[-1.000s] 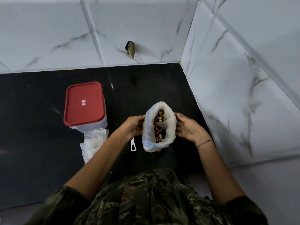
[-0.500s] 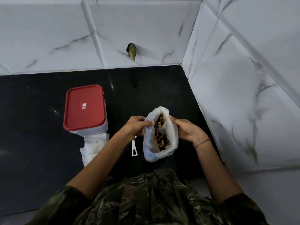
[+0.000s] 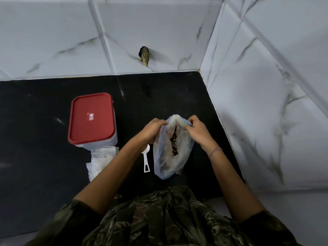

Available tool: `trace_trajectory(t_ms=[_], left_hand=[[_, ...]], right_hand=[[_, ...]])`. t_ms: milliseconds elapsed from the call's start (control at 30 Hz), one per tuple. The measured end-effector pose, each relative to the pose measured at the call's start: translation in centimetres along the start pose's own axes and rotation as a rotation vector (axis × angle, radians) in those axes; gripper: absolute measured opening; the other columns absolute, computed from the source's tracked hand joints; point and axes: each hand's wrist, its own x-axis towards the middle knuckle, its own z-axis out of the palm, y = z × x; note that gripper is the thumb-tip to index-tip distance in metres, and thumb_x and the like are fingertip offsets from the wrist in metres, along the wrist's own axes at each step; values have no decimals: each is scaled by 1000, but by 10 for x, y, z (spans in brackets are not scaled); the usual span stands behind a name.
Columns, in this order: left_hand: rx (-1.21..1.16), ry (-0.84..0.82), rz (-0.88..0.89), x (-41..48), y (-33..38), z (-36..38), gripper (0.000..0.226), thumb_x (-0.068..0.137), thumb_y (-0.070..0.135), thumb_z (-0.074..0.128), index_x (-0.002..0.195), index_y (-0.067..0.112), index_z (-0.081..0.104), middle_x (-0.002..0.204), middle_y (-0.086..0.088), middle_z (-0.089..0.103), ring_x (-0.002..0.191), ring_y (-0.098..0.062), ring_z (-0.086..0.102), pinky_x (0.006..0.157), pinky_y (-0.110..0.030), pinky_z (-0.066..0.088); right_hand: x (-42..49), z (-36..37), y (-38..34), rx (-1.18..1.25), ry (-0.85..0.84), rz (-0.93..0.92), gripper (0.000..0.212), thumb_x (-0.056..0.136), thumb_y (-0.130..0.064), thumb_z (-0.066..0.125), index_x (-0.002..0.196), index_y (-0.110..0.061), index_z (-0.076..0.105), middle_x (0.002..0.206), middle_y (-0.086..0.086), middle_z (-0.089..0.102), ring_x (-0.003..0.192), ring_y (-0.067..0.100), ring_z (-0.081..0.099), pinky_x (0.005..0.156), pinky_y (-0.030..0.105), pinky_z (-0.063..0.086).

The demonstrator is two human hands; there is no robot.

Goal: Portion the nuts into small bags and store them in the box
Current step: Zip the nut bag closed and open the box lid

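Taking the bag of nuts as the centre of the clock, the black counter (image 3: 35, 139) spreads out toward 9 o'clock. At about 10 o'clock on it, well apart from the hands, stands the box (image 3: 91, 118), a clear tub with its red lid on. Touching the box's near edge, at about 9 o'clock, lies a loose pile of small bags (image 3: 102, 157), clear and flat; the person's left forearm crosses over part of it. Just beside the big bag, also at 9 o'clock, a white scoop (image 3: 146, 160) lies on the counter with its handle pointing toward the person and its bowl partly hidden under the left wrist.

The left hand (image 3: 152, 129) has its fingers curled and pinches the left side of the bag's mouth. The plastic bag (image 3: 165, 157) rests its bottom on the counter and is held up at the top, the mouth drawn narrow between the two hands. Brown nuts (image 3: 174, 139) show through the gap in the opening. The right hand (image 3: 198, 132), fingers curled too, pinches the right side of the mouth, close to the left hand. A thin bracelet (image 3: 215, 152) sits on the right wrist.

From 1 to 4 o'clock rises the marbled tile wall (image 3: 266, 86), meeting the back wall in a corner. At 12 o'clock a small dark stub (image 3: 144, 55) sticks out of the back tiles.
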Motion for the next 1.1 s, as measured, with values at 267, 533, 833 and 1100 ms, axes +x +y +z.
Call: trace_trajectory(t_ms=[267, 533, 833, 1100], left_hand=[[-288, -187, -75, 15, 1, -24, 21, 92, 20, 60, 109, 16, 71, 121, -17, 64, 115, -34, 60, 100, -53, 46], [-233, -196, 32, 11, 11, -25, 24, 85, 14, 67, 108, 16, 69, 99, -6, 71, 88, -18, 68, 64, -27, 57], [618, 186, 359, 7, 21, -10, 23, 82, 13, 70, 104, 10, 66, 87, 3, 61, 78, -6, 58, 68, -17, 48], [894, 484, 514, 3, 16, 3, 16, 91, 18, 58, 106, 15, 55, 108, -5, 44, 80, -15, 52, 65, -25, 43]], right_hand=[[17, -17, -3, 629, -285, 341, 18, 94, -26, 55, 92, -13, 67, 88, 9, 69, 72, 17, 69, 62, 30, 55], [24, -24, -4, 579, -442, 248, 42, 91, -46, 51, 105, -9, 67, 100, 13, 70, 96, 24, 66, 83, 35, 55], [23, -25, -26, 193, -403, -21, 12, 77, -24, 75, 84, -17, 69, 84, -3, 71, 78, 8, 66, 64, 21, 50], [8, -4, -41, -254, -104, -423, 13, 82, -9, 67, 82, -19, 58, 85, -9, 57, 79, 1, 55, 71, 17, 45]])
